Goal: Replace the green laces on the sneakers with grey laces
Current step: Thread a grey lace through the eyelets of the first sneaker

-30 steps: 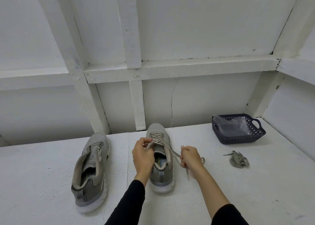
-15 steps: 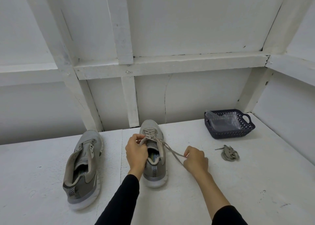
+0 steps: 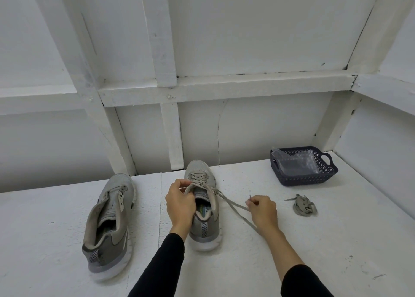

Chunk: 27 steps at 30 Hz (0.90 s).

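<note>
White painted tabletop (image 3: 292, 251) bounded at 12 o'clock by a framed white wall, with bare surface toward 3 and 6 o'clock. Centre: laced mesh sneaker (image 3: 203, 209), left hand (image 3: 180, 203) pinching its lace at the collar. The flat woven lace (image 3: 233, 208) runs taut toward 4 o'clock into the right hand (image 3: 262, 211), fingers closed around it. Unlaced sneaker (image 3: 110, 224) at 9 o'clock; bundled lace (image 3: 305, 206) and perforated dark basket (image 3: 303, 179) at 2 o'clock.

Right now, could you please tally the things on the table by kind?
Sneakers: 2
Laces: 2, one threaded, one bundled
Basket: 1
Plastic bag: 1
Total: 6
</note>
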Available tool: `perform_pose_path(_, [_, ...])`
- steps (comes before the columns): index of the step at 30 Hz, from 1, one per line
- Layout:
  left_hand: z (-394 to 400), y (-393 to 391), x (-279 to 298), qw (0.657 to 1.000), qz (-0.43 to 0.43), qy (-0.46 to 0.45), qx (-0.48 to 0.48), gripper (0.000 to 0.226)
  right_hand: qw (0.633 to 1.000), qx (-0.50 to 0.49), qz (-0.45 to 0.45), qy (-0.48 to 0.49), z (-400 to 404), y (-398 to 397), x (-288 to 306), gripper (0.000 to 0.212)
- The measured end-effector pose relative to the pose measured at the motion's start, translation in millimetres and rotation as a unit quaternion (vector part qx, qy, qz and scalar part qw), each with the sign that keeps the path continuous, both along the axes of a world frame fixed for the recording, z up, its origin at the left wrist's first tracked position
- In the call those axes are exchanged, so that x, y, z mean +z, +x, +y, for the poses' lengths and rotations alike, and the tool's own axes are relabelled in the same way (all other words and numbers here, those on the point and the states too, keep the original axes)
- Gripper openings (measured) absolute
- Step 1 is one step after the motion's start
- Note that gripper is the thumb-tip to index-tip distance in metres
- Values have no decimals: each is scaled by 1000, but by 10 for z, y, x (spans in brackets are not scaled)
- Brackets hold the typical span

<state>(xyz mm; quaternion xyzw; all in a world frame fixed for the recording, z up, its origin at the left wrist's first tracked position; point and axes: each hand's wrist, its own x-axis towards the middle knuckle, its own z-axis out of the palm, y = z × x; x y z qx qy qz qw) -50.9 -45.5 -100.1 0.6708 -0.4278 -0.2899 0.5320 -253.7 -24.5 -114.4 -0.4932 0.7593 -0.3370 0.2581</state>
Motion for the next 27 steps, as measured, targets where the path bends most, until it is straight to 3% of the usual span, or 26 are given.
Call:
perform_pose_path(4, [5,-20,19,1000,-7,-3,11,13,987,-2,-126,-103,-129,172,256,18])
perform_pose_path(8, [22,-24,47,999,-36,0,24,15,980,55,-148,-119,-256,458,439,24])
perform_pose_path(13, [54,62,64,999,-42,9,-11,12,982,90,-109,-126,-283,772,484,7])
perform_pose_path(19, [139,289,57,994,-18,-8,-106,9,983,116,-50,-130,-243,907,496,13])
perform_pose_path(27, [14,549,104,965,149,81,-198,5,974,190,35,-118,-238,950,469,8])
